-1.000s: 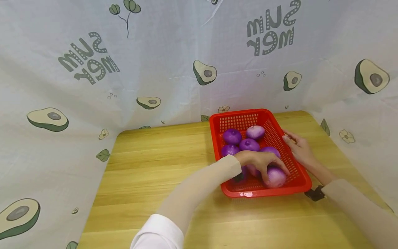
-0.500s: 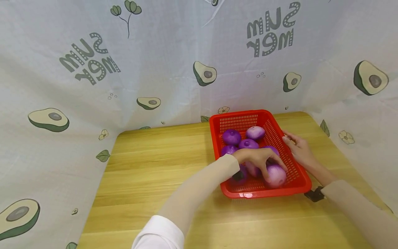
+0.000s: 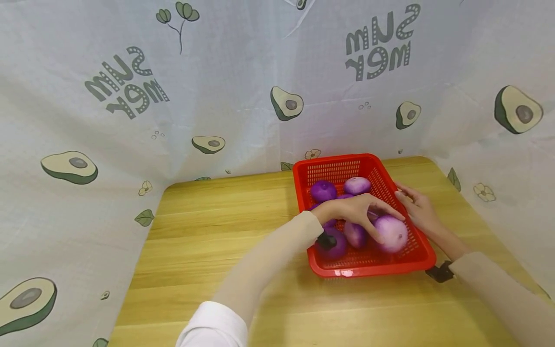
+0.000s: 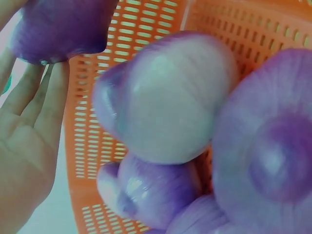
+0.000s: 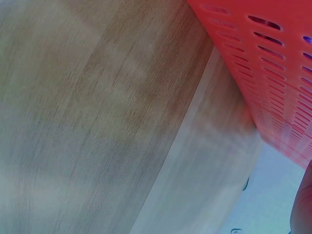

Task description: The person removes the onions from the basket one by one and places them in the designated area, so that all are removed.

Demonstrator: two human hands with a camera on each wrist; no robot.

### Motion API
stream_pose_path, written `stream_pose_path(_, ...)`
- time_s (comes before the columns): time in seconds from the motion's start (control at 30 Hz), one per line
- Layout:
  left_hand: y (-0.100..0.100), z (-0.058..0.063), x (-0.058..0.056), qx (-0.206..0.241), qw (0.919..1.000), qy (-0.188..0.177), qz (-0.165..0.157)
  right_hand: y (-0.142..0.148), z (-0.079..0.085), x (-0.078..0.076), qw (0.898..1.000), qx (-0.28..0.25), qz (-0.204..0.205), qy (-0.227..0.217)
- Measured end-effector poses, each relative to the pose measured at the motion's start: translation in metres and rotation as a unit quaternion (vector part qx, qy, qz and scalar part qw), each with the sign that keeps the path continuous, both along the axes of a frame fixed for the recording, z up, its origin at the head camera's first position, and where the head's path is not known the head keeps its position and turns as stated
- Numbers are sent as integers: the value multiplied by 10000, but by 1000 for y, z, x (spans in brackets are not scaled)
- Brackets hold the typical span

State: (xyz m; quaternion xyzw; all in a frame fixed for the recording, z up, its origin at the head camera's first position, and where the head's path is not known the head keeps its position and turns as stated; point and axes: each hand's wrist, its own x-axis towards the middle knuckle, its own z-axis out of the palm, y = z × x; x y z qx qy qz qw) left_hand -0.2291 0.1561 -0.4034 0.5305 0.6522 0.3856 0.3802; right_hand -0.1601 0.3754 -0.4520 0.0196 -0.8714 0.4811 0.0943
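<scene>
My left hand (image 3: 357,212) grips a pale purple onion (image 3: 391,234) between thumb and fingers, above the right front part of a red plastic basket (image 3: 370,268). In the left wrist view, the held onion (image 4: 63,29) is at the top left. Several more onions lie in the basket, among them a dark purple onion (image 3: 323,191) and a whitish-purple onion (image 3: 357,185) at the back. My right hand (image 3: 419,208) holds the basket's right rim, the thumb near the edge. Beneath my left wrist, a purple onion (image 3: 333,245) is partly covered by a black wrist device.
The basket stands on a wood-grain table (image 3: 225,226), toward its right side. A light cloth (image 3: 243,72) printed with avocados and lettering hangs behind and at both sides. Another black device (image 3: 440,271) sits by my right wrist.
My left hand has risen with the onion and shifted it slightly back and right, uncovering more of the onions at the front left. The right hand keeps its place on the basket.
</scene>
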Motion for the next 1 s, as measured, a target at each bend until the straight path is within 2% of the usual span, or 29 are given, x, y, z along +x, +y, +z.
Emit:
stream_pose_path(0.13,-13,10,-3,164,9990,-252,336,-1,0,0,9999,107,17,69)
stream_pose_path(0.23,-23,17,-7,362,9975,-265,542,-2,1,1,9999,134,10,41)
stream_pose_path(0.43,-46,28,-13,770,9910,-537,956,-1,0,-1,9999,95,-34,19)
stream_pose_path(0.7,-76,33,-27,1121,9796,-851,1435,-1,1,-2,9999,-126,27,16)
stream_pose_path(1.0,-120,36,-48,1224,9648,-869,2157,-1,0,-2,9994,-269,154,130)
